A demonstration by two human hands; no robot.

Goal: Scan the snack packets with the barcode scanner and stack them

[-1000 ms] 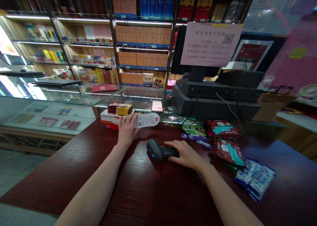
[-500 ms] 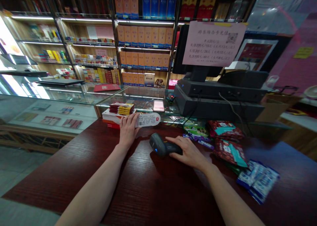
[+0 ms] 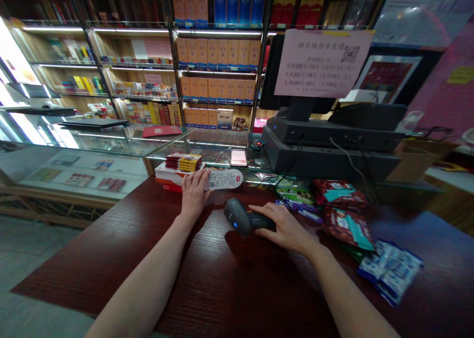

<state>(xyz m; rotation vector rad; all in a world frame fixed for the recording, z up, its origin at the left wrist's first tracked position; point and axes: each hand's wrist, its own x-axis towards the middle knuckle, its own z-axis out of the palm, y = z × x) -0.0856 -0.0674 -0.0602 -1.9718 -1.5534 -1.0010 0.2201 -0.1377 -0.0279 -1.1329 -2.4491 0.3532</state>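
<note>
My left hand [image 3: 193, 193] holds a white oblong packet [image 3: 225, 179] with a red end and printed label, lifted a little above the dark red wooden counter [image 3: 111, 249]. Its fingers are wrapped round the packet's left end. My right hand [image 3: 283, 227] grips the handle of a black barcode scanner [image 3: 240, 219], whose head points left with a small blue light showing. The scanner sits low over the counter, just below and right of the packet. A stack of red, yellow and white boxes [image 3: 177, 168] lies right behind my left hand.
Red and green snack packets [image 3: 338, 212] and blue-white sachets [image 3: 390, 269] lie on the counter at the right. A black till with a monitor and pink notice [image 3: 322, 64] stands behind them. Glass display cases [image 3: 111, 145] and shelves of boxes fill the back and left.
The scanner's head has lifted slightly off the counter in my right hand. My left hand keeps the packet in the same place. The view has shifted a little.
</note>
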